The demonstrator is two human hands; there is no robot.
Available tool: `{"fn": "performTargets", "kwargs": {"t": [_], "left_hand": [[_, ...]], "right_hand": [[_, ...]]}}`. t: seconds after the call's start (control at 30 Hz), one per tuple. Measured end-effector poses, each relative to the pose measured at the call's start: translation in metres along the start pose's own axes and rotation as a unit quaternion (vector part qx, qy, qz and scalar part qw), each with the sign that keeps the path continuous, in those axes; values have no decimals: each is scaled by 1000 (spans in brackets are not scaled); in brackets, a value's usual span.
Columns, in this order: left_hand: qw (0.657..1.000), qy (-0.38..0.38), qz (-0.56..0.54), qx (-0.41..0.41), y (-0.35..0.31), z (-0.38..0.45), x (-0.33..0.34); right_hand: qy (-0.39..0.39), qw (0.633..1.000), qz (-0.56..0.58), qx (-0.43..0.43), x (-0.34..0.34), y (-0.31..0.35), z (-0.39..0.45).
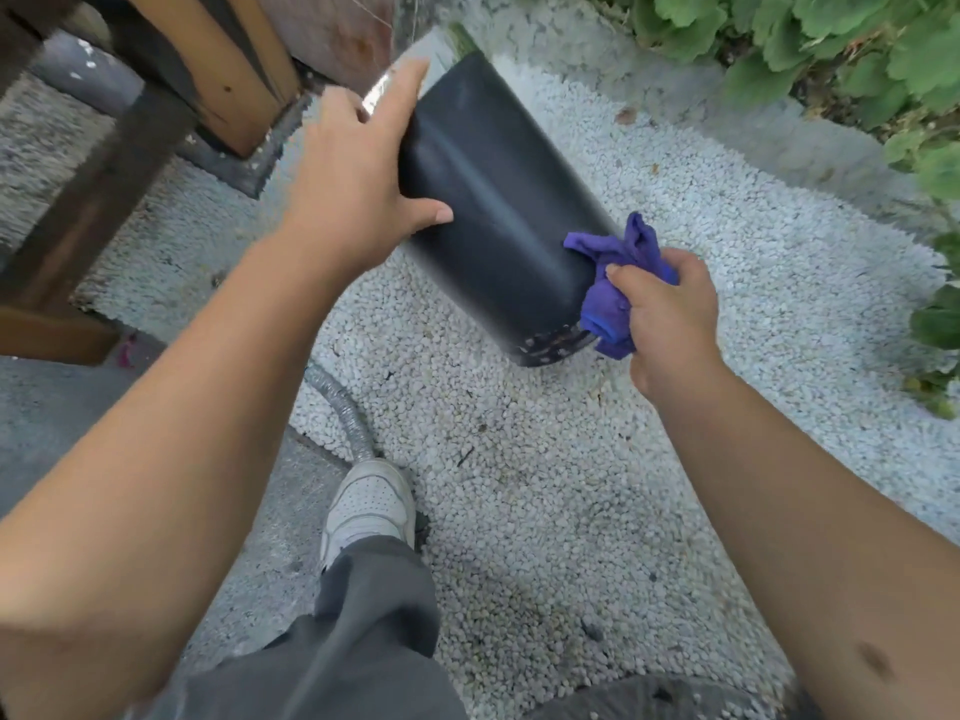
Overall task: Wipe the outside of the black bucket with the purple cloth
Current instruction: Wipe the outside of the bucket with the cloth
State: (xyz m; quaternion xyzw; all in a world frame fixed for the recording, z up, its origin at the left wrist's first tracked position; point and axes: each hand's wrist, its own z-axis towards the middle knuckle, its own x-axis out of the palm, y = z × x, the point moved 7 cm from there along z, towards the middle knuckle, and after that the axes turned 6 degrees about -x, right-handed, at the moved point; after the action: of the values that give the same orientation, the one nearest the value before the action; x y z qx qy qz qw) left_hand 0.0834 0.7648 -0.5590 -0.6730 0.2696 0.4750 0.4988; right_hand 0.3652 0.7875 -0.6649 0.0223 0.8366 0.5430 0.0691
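Gripping the bunched purple cloth (621, 283), the right hand (670, 324) presses it against the lower side wall of the black bucket (498, 210), close to the base. The left hand (358, 184) steadies the bucket from the other side, thumb across the near wall and fingers spread toward the far end, so the bucket is held tilted above the white gravel (571, 485), its dirty bottom edge nearest the camera. To wipe well, I judge the cloth should be opened flatter for more contact and drawn in long strokes along the wall, with the left hand turning the bucket so each strip comes round. The bucket's far side and inside are hidden, its rim is blurred behind the left fingers, and I cannot tell how clean the wall already is.
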Motion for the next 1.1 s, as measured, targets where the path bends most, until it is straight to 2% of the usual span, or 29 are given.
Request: {"fn": "performTargets", "kwargs": {"t": [0.13,0.27,0.43,0.57,0.67,0.77,0.83,1.0,1.1], "left_hand": [[997,-40,6,62,-30,-21,-7],[994,-29,-8,106,-32,-38,2],[994,-52,39,85,-26,-48,8],[988,-13,123,92,-26,-49,12],[994,5,92,58,-23,-49,14],[998,1,49,43,-13,-49,8],[999,-3,23,33,-5,-48,5],[1000,19,-11,-1,-2,-46,16],[1000,14,1,6,-10,-47,19]], "right_hand": [[39,997,-54,-47,-25,30,24],[106,987,-108,-49,-38,37,41],[133,985,-99,-47,-29,38,57],[155,984,-86,15,-26,35,60],[163,980,-115,15,-22,37,58],[155,984,-82,13,-17,51,60],[176,981,-81,8,-15,63,62],[218,958,-185,-34,-12,65,60],[228,944,-227,-70,-16,65,63]]}}
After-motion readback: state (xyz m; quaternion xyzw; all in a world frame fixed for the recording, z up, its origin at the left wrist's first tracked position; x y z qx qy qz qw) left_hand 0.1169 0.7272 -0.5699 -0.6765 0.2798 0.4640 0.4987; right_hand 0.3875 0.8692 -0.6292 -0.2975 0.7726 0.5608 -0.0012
